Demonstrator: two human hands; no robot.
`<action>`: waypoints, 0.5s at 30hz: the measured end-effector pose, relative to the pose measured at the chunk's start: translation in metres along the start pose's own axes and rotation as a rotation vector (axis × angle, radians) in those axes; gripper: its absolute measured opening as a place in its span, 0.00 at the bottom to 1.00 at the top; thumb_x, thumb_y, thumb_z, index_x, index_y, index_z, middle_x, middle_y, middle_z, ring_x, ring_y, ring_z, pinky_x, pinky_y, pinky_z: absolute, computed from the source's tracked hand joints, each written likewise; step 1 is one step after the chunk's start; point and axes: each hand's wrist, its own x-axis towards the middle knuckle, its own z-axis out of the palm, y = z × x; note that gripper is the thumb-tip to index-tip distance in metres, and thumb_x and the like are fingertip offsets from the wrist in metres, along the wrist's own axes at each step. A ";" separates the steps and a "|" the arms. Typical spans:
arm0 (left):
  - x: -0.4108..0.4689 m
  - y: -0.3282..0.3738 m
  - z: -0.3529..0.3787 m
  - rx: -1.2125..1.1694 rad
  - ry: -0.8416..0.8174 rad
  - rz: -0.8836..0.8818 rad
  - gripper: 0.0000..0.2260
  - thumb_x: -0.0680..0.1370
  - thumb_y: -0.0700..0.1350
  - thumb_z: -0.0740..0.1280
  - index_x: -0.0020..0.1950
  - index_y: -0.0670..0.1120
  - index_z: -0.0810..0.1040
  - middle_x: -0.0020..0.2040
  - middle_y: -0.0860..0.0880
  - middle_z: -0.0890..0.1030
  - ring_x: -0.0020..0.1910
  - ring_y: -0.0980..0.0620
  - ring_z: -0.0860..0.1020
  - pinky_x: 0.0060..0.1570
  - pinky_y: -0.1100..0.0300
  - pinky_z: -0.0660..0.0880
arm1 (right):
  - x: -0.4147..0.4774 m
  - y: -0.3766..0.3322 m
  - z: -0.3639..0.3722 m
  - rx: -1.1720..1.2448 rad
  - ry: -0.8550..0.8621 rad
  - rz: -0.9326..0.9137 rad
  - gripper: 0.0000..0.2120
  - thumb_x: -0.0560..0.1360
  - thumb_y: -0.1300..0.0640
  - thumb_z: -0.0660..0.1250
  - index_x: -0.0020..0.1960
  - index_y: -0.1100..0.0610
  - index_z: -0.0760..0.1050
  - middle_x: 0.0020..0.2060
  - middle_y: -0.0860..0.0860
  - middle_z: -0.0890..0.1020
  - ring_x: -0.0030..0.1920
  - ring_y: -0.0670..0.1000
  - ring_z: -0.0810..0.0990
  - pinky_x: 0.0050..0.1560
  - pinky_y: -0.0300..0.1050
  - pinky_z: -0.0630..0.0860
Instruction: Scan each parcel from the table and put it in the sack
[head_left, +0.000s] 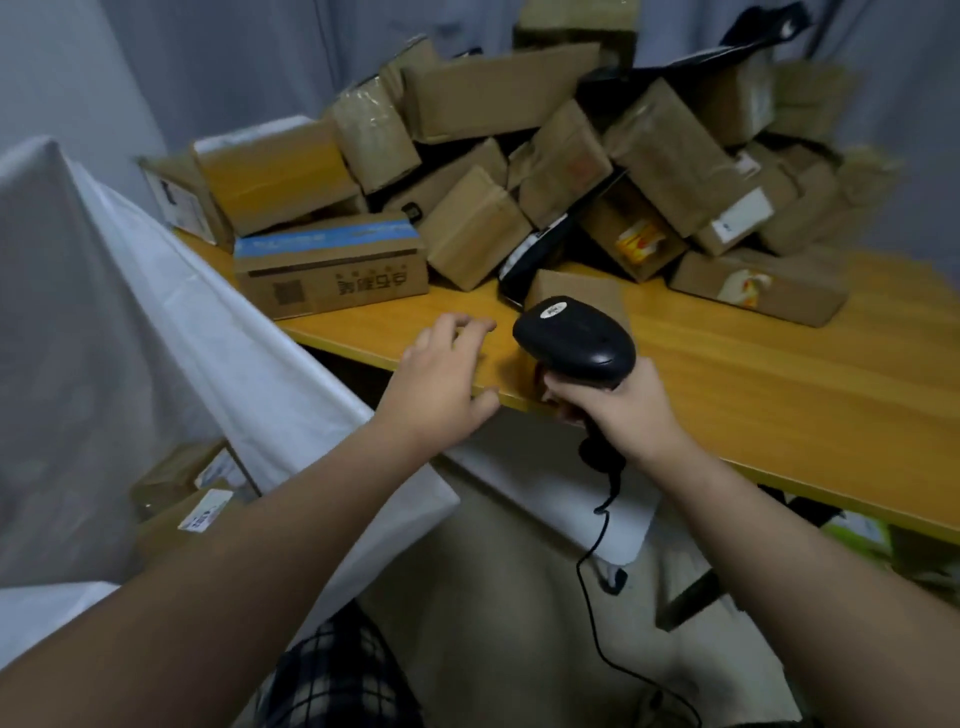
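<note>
Cardboard parcels (519, 171) lie heaped on the table (727, 395), some already in the white sack (156, 322); the right hand (618, 410) grips the scanner (574, 340); the left hand (441, 379) reaches empty, fingers loose; tugging a low box could topple the heap.

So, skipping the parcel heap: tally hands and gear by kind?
Hands: 2 (left hand, right hand)
Scanner: 1
Sack: 1
Table: 1
Total: 5
</note>
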 end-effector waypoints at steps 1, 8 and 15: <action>0.006 0.011 0.006 0.020 -0.020 0.041 0.32 0.75 0.51 0.69 0.76 0.49 0.59 0.72 0.46 0.62 0.70 0.46 0.63 0.68 0.51 0.65 | -0.003 0.000 -0.009 0.015 0.036 -0.001 0.07 0.71 0.65 0.74 0.45 0.56 0.80 0.35 0.59 0.83 0.33 0.50 0.81 0.38 0.50 0.79; 0.043 0.058 0.033 0.390 -0.107 0.298 0.43 0.73 0.60 0.70 0.79 0.52 0.48 0.78 0.43 0.51 0.77 0.43 0.49 0.75 0.48 0.47 | -0.020 0.007 -0.066 0.105 0.286 0.090 0.07 0.71 0.65 0.73 0.45 0.56 0.80 0.32 0.52 0.81 0.30 0.47 0.79 0.34 0.40 0.77; 0.044 0.067 0.034 0.606 -0.193 0.305 0.46 0.72 0.57 0.72 0.79 0.48 0.46 0.78 0.41 0.54 0.76 0.41 0.53 0.71 0.48 0.61 | -0.027 0.009 -0.078 0.179 0.354 0.135 0.08 0.72 0.65 0.72 0.45 0.53 0.79 0.34 0.50 0.82 0.28 0.47 0.78 0.32 0.38 0.77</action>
